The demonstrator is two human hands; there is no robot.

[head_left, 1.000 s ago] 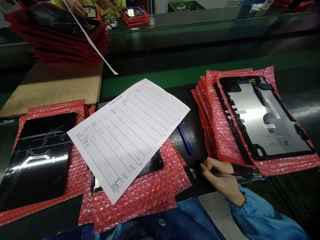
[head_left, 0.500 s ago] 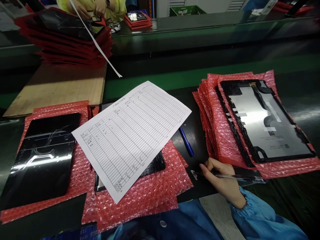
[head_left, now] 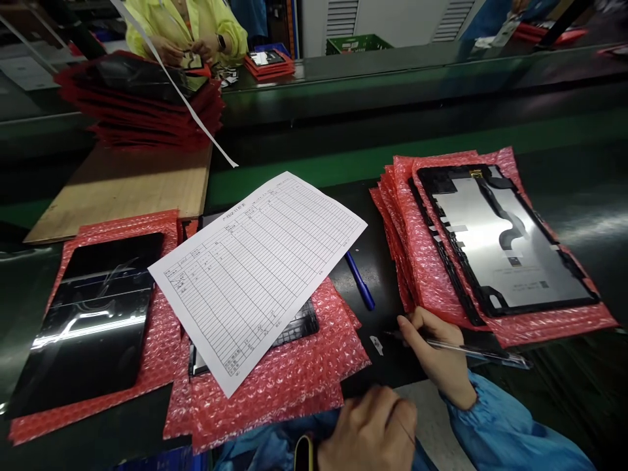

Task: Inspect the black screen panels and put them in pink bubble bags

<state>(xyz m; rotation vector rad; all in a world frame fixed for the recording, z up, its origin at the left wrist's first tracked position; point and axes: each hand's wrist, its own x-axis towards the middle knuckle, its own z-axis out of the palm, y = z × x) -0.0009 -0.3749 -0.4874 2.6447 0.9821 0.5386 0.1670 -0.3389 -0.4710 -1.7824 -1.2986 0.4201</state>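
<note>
Head camera view: At a dark counter, a worker's right hand grips a clear pen between thumb and bent fingers, its tip pointing left toward a pale scrap. The pen's long axis runs left to right, dropping slightly toward its far end, just in front of the right-hand stack of red bubble wrap. The left hand, at the near edge, is loosely curled; whether it holds anything cannot be told.

A printed form lies aslant over a middle pile of red bubble wrap and a partly covered device. Its ruled grid carries a heading in what appear to be Chinese characters, with small entries near the top and bottom, too fine to read surely. A blue marker lies beside it.

At right, a silver-backed panel slants from upper left to lower right, bearing faint print and a small square code. At left, a glossy black panel rests on bubble wrap, slanting from upper right to lower left. Across the counter, a person in yellow handles small parts.
</note>
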